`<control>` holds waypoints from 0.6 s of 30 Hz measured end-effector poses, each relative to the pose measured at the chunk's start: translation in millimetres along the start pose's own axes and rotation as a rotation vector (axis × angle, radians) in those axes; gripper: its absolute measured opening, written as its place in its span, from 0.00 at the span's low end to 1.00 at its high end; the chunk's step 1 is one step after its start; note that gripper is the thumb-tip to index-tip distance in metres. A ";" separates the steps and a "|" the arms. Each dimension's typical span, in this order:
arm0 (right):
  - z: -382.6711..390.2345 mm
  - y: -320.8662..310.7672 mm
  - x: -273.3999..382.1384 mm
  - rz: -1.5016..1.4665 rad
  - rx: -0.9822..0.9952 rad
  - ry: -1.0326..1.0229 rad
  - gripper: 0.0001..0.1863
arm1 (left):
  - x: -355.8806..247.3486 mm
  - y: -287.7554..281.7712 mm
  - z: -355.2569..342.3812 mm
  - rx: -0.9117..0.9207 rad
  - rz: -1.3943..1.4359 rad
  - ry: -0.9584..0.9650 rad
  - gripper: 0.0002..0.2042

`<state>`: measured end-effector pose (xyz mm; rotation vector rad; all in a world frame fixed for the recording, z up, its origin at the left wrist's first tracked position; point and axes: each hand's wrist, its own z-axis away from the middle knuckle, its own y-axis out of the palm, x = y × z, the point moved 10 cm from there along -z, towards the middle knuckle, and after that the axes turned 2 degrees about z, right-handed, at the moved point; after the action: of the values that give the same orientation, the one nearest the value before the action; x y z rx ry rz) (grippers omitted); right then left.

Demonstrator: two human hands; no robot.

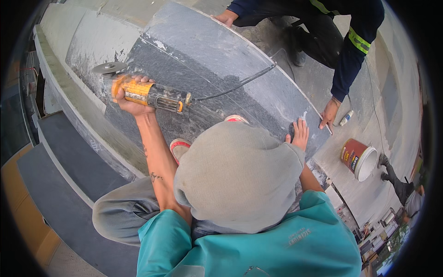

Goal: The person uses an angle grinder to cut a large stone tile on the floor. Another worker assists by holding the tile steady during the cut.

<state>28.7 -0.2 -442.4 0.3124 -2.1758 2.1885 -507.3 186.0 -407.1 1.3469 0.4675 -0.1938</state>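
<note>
My left hand (134, 99) is closed around the body of a yellow and black angle grinder (159, 98). The grinder's grey disc (110, 68) is at its left end, above the slab, and I cannot tell whether it touches anything. A black cord (235, 87) leaves the tool's right end and crosses the slab. My right hand (300, 134) lies flat with fingers apart on the right part of the large grey stone slab (221, 51). Across from me a co-worker's hands (329, 113) hold the slab's far edge at two places.
A red-brown bucket (354, 158) with a white lid or base stands at the right, near a small white bottle (346, 117). Dark slabs (69, 147) form steps at the left. A grey cap (240, 175) covers the lower middle. Another person (408, 191) is at the far right.
</note>
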 end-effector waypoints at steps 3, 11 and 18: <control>-8.9 -4.2 3.7 -0.021 0.042 0.017 0.29 | 4.7 31.8 -2.5 0.080 0.069 -0.016 0.24; -2.6 5.8 0.1 0.009 0.105 0.010 0.30 | -1.3 77.1 2.5 -0.012 0.034 -0.007 0.26; -5.8 12.0 -2.6 0.015 0.128 0.011 0.29 | 11.7 83.1 19.3 -0.023 0.042 -0.026 0.28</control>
<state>28.6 5.7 -454.7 0.2882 -2.0435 2.3370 -459.7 187.4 -335.4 1.3289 0.4181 -0.1702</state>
